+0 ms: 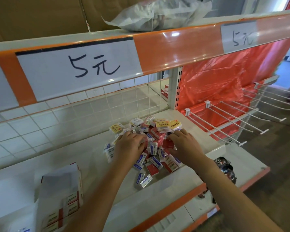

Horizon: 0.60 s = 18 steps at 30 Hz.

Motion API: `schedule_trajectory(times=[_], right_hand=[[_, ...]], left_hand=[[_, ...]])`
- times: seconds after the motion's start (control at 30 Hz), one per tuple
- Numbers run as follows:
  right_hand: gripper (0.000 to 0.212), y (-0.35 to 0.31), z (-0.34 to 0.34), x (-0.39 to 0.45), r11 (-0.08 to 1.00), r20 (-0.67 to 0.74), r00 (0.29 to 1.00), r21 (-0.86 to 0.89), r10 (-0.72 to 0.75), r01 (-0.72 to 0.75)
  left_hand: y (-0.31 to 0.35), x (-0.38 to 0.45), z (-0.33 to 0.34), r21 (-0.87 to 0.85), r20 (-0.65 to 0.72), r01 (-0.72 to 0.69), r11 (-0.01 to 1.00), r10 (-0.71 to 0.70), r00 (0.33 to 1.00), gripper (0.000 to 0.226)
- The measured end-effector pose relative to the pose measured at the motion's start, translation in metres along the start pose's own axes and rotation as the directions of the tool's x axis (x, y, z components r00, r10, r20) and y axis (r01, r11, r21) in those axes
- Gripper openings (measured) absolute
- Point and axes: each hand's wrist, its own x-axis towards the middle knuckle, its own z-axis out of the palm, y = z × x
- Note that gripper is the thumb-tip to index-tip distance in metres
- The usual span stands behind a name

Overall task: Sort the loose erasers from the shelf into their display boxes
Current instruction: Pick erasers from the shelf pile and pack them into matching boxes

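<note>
Most of the sorting looks undone: the loose erasers [151, 148] lie heaped on the shelf [84, 158], left hand [129, 146] and right hand [184, 144] curled into them, grip unclear, while one display box [60, 195] holds a few rows.

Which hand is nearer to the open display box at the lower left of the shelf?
Left. The left hand rests on the eraser pile, up and right of the display box; the right hand lies farther right.

Eraser pile [151, 148] lies on the shelf [84, 158]; display box [62, 195] left of it.
</note>
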Motion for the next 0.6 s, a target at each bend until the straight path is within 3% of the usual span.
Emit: schedule_trajectory(times=[0.17,0.27,0.33,0.43,0.5,0.6], right_hand=[[0.03,-0.012,-0.002,-0.015,0.992,-0.138,0.989,0.108,-0.054,0.07],[0.028,-0.021,-0.004,-0.024,0.982,-0.179,0.98,0.156,-0.082,0.111],[0.03,-0.026,-0.005,-0.029,0.974,-0.183,0.979,0.192,-0.088,0.124],[0.029,-0.034,-0.007,-0.036,0.958,-0.202,0.974,0.244,-0.103,0.152],[0.026,-0.04,-0.009,-0.04,0.94,-0.206,0.972,0.297,-0.11,0.169],[0.024,-0.047,-0.013,-0.047,0.92,-0.19,0.976,0.353,-0.109,0.172]], left_hand=[[0.004,-0.023,-0.023,-0.139,-0.112,0.074,0.987,-0.09,0.99,0.024],[0.01,-0.036,-0.039,-0.337,0.003,0.237,0.911,-0.251,0.968,0.021],[0.012,-0.045,-0.046,-0.481,0.145,0.374,0.793,-0.349,0.926,0.02],[0.016,-0.057,-0.054,-0.643,0.343,0.545,0.539,-0.433,0.834,0.016],[0.02,-0.062,-0.062,-0.698,0.42,0.595,0.4,-0.445,0.791,0.011],[0.025,-0.07,-0.076,-0.729,0.473,0.619,0.291,-0.439,0.764,0.01]])
